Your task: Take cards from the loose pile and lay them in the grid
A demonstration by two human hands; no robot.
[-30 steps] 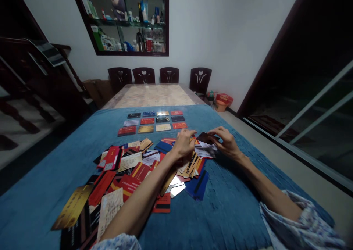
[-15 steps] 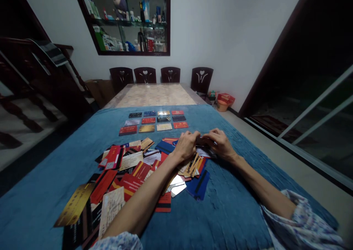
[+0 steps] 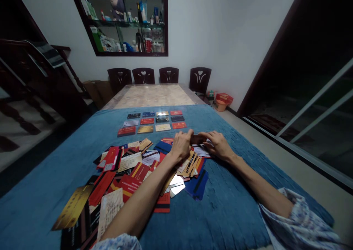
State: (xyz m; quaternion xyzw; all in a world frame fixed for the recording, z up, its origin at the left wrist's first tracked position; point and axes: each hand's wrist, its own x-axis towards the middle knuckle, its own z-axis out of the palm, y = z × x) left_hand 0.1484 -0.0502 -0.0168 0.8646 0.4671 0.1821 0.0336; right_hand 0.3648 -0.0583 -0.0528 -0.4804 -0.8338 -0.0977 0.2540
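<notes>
A dark brownish card (image 3: 197,139) is held up on edge between my two hands. My left hand (image 3: 180,146) is closed at the card's left end, and its fingertips are partly hidden. On the other end, my right hand (image 3: 218,144) pinches with bent fingers. Below them spreads a loose pile of bank cards, among them a tan card with black stripes (image 3: 191,163), a blue card (image 3: 199,184) and a white card (image 3: 202,150) under my right hand. My left forearm crosses over the pile and hides part of it.
Beyond the hands, several cards lie in neat rows, including a gold card (image 3: 145,129) and a red card (image 3: 179,125). A blue cloth (image 3: 231,206) covers the near part of the table (image 3: 154,95). Dark chairs (image 3: 200,79) stand at its far end.
The view has shifted slightly, so everything sits a little further left. My right hand's fingers have shifted on the dark card, and more of its face shows between my hands.
</notes>
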